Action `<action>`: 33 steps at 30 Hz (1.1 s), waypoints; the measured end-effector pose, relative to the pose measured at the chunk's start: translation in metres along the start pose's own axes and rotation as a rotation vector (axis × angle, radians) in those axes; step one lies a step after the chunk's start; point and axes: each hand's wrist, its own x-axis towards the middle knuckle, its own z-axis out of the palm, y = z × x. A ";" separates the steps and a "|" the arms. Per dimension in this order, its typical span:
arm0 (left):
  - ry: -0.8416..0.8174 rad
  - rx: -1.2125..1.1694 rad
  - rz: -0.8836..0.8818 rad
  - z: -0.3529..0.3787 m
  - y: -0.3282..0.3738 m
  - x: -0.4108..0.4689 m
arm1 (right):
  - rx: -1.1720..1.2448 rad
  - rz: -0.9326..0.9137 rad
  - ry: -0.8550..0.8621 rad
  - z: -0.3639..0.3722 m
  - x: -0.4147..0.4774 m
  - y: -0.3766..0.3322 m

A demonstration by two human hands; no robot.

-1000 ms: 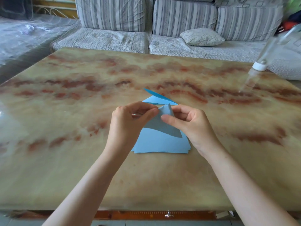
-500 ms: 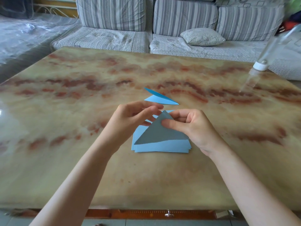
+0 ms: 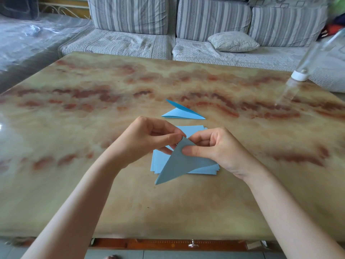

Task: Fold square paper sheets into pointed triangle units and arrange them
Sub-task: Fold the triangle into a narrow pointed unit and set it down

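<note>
A blue paper sheet folded into a triangle [image 3: 179, 165] is held just above a stack of blue square sheets [image 3: 158, 161] on the marble table [image 3: 93, 109]. My left hand [image 3: 147, 141] pinches the triangle's upper tip between thumb and forefinger. My right hand [image 3: 214, 146] pinches the paper just below that tip, thumb on the front face. The triangle's long point hangs down to the lower left, over the stack's near edge. One finished pointed blue unit [image 3: 183, 113] lies on the table beyond the stack, its upper flap raised.
A clear plastic bottle with a white cap [image 3: 306, 60] stands upside down at the table's far right. A striped grey sofa [image 3: 168, 21] with a small cushion [image 3: 233, 42] runs behind the table. A drawer knob [image 3: 193, 245] shows under the near edge.
The folded triangle has swung so that its long point now hangs down to the lower left past the stack's front edge. Both hands stayed at the upper tip.
</note>
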 end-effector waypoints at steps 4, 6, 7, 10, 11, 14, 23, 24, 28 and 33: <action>-0.024 0.046 0.021 -0.002 -0.002 0.000 | -0.007 0.038 -0.024 -0.002 0.000 -0.001; -0.024 0.054 0.026 -0.002 -0.003 0.000 | -0.023 0.045 -0.023 -0.002 0.000 -0.001; -0.020 0.055 0.028 -0.002 -0.004 0.000 | -0.035 0.046 -0.019 -0.001 0.000 -0.001; 0.000 0.068 0.039 -0.002 -0.005 0.001 | -0.062 0.043 -0.006 -0.001 0.000 -0.001; 0.006 0.072 0.040 -0.001 -0.006 0.002 | -0.067 0.041 -0.003 -0.001 0.000 -0.001; 0.014 0.091 0.037 0.000 -0.006 0.002 | -0.082 0.041 0.000 -0.001 0.000 -0.001; 0.025 0.111 0.035 0.002 -0.003 -0.001 | -0.076 0.039 -0.001 -0.003 -0.001 -0.003; 0.020 0.098 0.018 0.002 -0.003 0.000 | -0.079 0.036 0.007 -0.002 -0.001 -0.003; 0.015 0.014 -0.030 0.003 -0.005 0.000 | -0.088 0.031 0.058 -0.002 0.001 -0.001; 0.142 -0.027 -0.033 0.012 -0.005 0.000 | -0.057 0.016 0.075 -0.002 0.001 -0.001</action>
